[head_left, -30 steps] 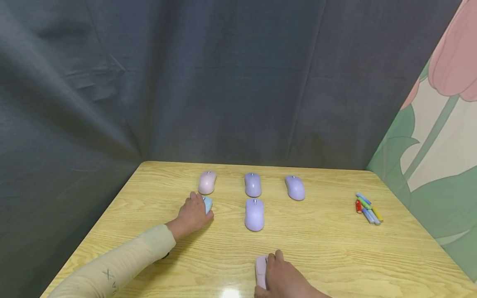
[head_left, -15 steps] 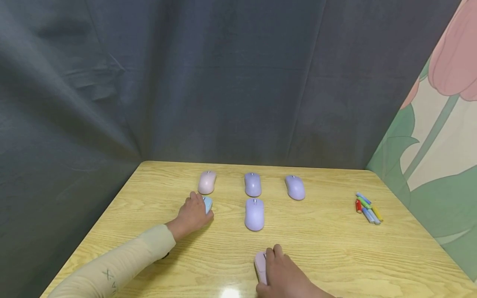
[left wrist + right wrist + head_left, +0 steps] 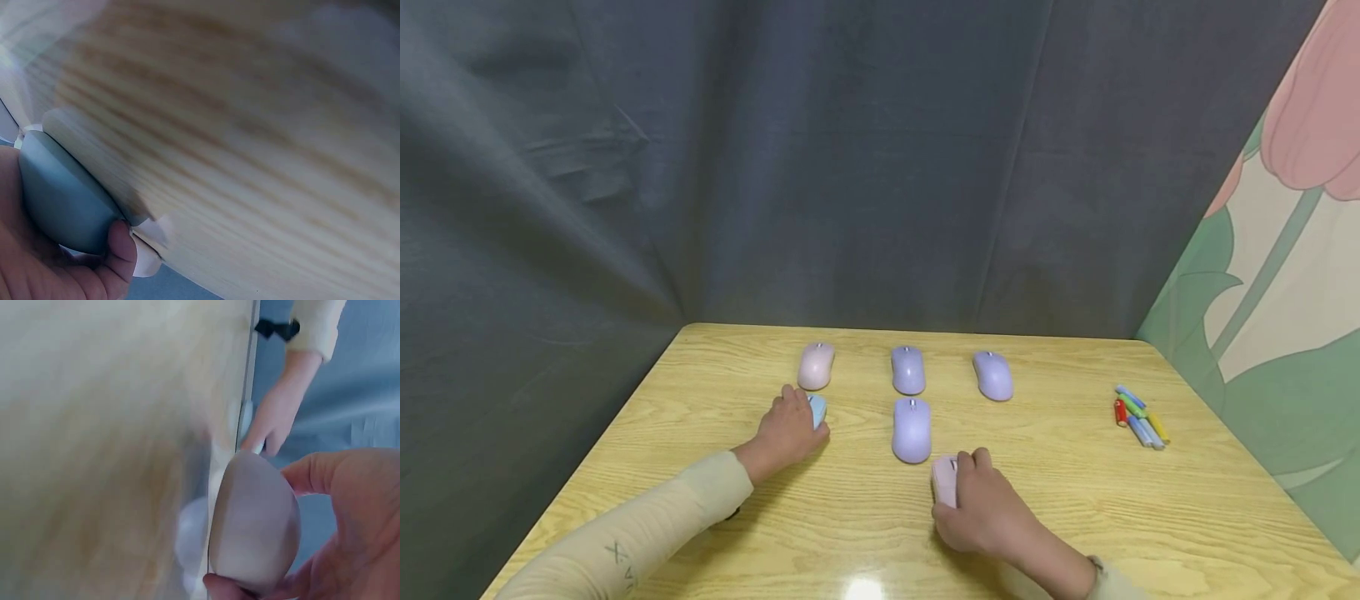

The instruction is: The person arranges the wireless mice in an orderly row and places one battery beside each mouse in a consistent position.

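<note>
My left hand (image 3: 786,429) grips a light blue computer mouse (image 3: 65,194) on the table, just in front of a pale pink mouse (image 3: 816,366). In the left wrist view the thumb curls against the blue mouse's side. My right hand (image 3: 985,510) holds another pale pink mouse (image 3: 255,522) between thumb and fingers, to the front right of a lilac mouse (image 3: 912,431). Much of the pink mouse is covered by the right hand in the head view. Behind the lilac mouse lies a second lilac mouse (image 3: 908,371), with a third lilac mouse (image 3: 993,376) to its right.
Several small coloured cylinders, among them a red cylinder (image 3: 1121,412) and a yellow cylinder (image 3: 1159,428), lie in a heap at the table's right. A dark curtain (image 3: 865,167) hangs along the wooden table's (image 3: 1075,500) back and left edges.
My right hand has carried the pale pink mouse forward and slightly right, from near the table's front. The left hand has stayed in place on the light blue mouse.
</note>
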Available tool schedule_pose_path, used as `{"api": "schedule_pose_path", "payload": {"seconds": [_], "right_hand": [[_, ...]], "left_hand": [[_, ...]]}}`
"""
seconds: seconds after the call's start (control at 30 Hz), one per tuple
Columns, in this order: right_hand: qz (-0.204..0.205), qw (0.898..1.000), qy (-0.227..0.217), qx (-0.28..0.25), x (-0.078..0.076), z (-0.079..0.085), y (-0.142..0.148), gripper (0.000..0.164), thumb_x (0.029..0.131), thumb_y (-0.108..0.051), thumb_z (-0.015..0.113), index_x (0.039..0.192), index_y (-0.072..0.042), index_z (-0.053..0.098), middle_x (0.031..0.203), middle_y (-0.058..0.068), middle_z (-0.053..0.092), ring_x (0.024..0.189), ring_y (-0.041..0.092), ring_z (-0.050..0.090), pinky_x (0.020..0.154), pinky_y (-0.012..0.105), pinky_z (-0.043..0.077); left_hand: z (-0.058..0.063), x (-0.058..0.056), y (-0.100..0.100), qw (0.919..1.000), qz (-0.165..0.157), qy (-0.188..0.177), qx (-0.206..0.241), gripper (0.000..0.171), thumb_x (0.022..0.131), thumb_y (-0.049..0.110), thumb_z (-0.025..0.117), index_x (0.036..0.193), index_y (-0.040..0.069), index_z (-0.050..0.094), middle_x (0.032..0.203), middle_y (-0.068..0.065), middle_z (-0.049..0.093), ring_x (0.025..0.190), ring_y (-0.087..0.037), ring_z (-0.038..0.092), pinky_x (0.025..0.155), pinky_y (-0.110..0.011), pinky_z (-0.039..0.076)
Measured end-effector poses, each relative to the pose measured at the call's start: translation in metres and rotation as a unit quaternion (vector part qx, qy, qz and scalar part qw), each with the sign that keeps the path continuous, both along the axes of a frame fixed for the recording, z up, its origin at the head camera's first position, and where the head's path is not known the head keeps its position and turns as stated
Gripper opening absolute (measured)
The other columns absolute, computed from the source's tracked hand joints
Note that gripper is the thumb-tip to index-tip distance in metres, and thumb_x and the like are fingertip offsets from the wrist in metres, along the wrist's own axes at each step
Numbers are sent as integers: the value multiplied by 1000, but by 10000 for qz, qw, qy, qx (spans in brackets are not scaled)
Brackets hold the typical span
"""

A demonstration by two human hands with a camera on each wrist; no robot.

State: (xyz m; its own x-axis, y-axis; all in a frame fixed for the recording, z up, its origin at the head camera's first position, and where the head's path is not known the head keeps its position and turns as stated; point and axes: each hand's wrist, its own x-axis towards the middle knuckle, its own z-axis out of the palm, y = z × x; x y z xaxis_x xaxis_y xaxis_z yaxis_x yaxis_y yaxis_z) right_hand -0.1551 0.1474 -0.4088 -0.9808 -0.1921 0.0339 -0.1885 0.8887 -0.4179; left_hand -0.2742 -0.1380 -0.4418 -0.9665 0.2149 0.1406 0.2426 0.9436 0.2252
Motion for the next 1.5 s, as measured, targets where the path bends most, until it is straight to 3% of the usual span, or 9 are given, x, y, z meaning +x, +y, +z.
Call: {"api": "schedule_pose_path", "payload": {"seconds": [0.33,0.67,1.17,1.5], "right_hand": [[-281,9994,77,-160,-30,-1,21,70,80,-22,69,124,25,41,110,30,46,78,32,56,66,44,51],[-547,9978,-115,-368,-51,-4,37,60,79,-21,72,108,24,45,97,26,44,70,30,53,59,40,49],[-712,9970,-234,-184,-73,-1,63,62,86,-25,65,108,29,43,93,27,42,72,31,52,59,40,49],[-858,9956,-380,-56,-86,0,76,58,86,-29,64,104,25,48,95,28,44,74,32,52,60,41,48]], "left_hand": [[2,0,0,10000,4,-61,-5,52,86,32,59,101,-17,47,84,-17,37,66,-23,45,50,-34,47],[1,1,0,9999,37,-104,101,53,85,31,59,102,-17,47,85,-17,38,67,-23,45,51,-34,47],[0,1,1,9999,59,-155,16,53,86,32,58,104,-17,46,86,-17,38,69,-24,45,52,-35,47],[0,0,1,9999,44,-136,-10,53,85,31,58,104,-17,46,87,-18,38,69,-24,45,51,-35,48]]}}
